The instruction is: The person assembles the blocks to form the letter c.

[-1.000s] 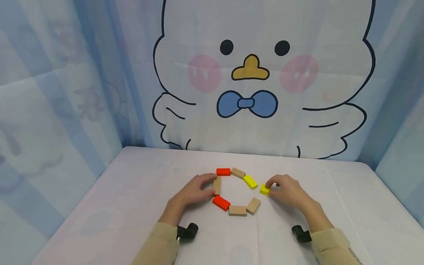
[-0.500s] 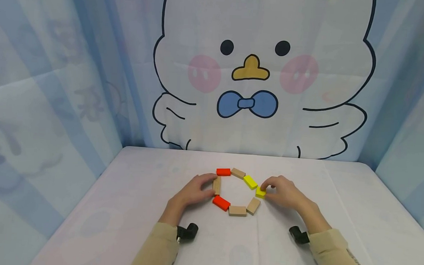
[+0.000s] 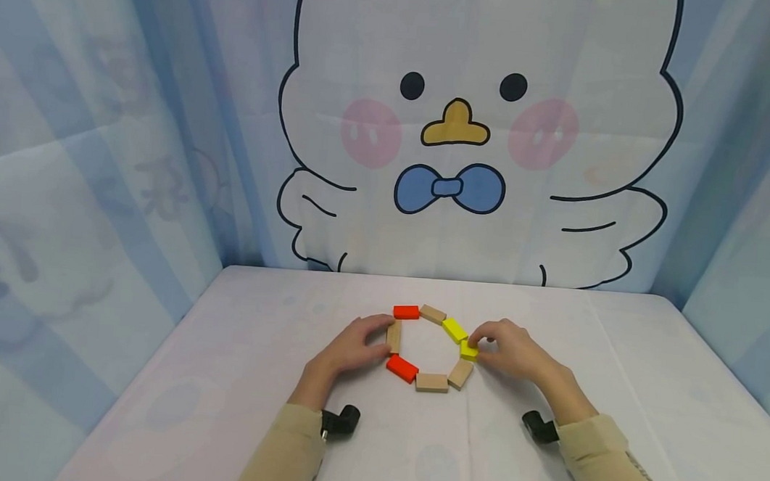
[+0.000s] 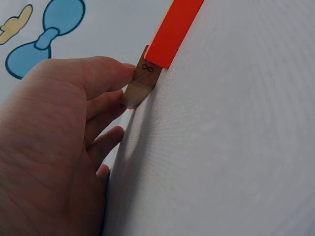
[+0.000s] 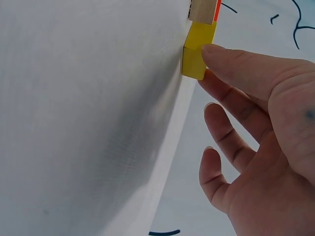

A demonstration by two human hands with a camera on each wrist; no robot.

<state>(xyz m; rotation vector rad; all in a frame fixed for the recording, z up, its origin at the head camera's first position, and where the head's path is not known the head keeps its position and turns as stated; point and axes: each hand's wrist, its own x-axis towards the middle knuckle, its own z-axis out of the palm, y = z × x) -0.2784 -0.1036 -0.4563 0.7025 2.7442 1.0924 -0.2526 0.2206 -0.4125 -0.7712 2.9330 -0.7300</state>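
The far side was filled by a pale blue backdrop (image 3: 105, 95), on which a large white cartoon bird (image 3: 450, 240) was printed. In front of it, a table (image 3: 373, 458) was spread with whitish cloth. Over the near part, two beige sleeves (image 3: 286, 446) were reached forward. Near the middle of the table, a rough ring of eight blocks (image 3: 432, 383) was laid out between the hands. By the left hand (image 3: 353, 344), with thumb and fingers curled, the wooden block (image 3: 394, 337) on the ring's left side was gripped at its ends. By the right hand (image 3: 511, 349), the right-hand yellow block (image 3: 467, 352) was pinched between thumb and forefinger, the other fingers being held loosely bent. That block was placed on the ring's right side, between the other yellow block (image 3: 454, 329) and a tan block (image 3: 461, 374). At each wrist, a black device (image 3: 343, 421) was worn. On the gripped wooden block, a small dark mark (image 4: 147, 68) like a figure eight was seen.
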